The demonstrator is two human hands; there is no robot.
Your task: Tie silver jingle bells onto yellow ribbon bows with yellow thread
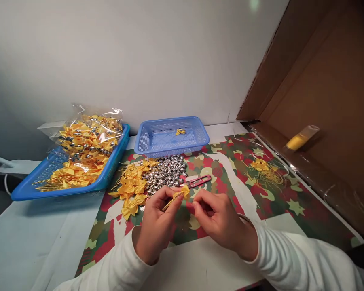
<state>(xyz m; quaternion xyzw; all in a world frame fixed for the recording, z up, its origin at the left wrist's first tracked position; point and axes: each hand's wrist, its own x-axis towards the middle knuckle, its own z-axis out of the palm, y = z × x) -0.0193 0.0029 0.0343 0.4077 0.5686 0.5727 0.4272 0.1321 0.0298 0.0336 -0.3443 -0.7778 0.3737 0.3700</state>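
My left hand pinches a yellow ribbon bow with thin gold ties trailing from it. Just right of the bow, my right hand has thumb and forefinger pressed together; whatever lies between them is too small to make out. Beyond the hands lies a pile of silver bells or beads. Several loose yellow bows with gold ties are spread to its left. Red-handled thread snips rest at the pile's right edge, partly hidden behind the held bow.
A light-blue basket at the back holds one yellow bow. On the left, a blue basket carries loose bows and a filled clear bag. Yellow scraps lie right, near a cardboard wall with a yellow-filled tube.
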